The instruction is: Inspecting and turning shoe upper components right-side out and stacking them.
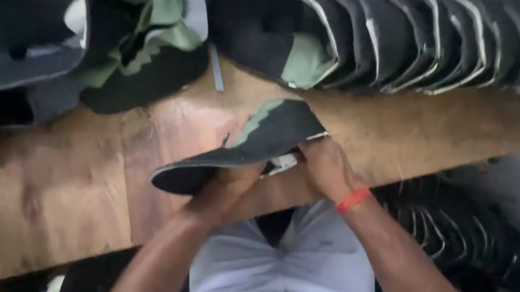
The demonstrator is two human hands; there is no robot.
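A dark cap piece (pixel 253 145) with a green camouflage patch and a curved brim lies tilted on the wooden table (pixel 73 171) near its front edge. My left hand (pixel 225 186) grips its lower edge from beneath. My right hand (pixel 327 168), with an orange band on the wrist, holds its right side, where a small white tag shows. Both hands are closed on the same piece.
A long row of stacked dark caps (pixel 433 34) with light edging lies along the back of the table. More dark and camouflage caps (pixel 81 38) are heaped at the back left. Another pile of caps (pixel 469 244) sits below the table on the right.
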